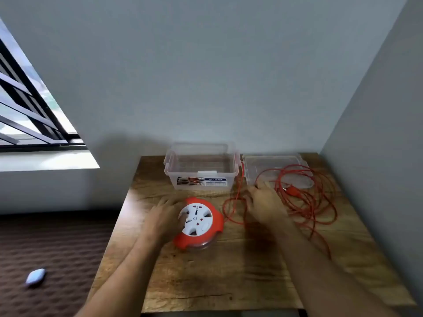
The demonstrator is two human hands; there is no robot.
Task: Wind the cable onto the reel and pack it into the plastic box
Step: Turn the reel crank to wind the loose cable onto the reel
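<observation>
An orange and white cable reel (199,223) lies flat on the wooden table (229,282), sockets facing up. My left hand (168,217) rests against its left side, the thumb on the white face. Loose orange cable (309,202) sprawls over the right half of the table in many loops, its plug (291,191) lying among them. My right hand (263,202) hovers over the cable near the reel, fingers spread forward; blur hides whether it touches a strand. A clear plastic box (201,168) stands open at the back of the table.
The box's clear lid (274,163) lies flat to the right of the box, partly under cable loops. Walls close in behind and on the right. Left of the table is a brown patterned surface with a small pale oval object (35,277).
</observation>
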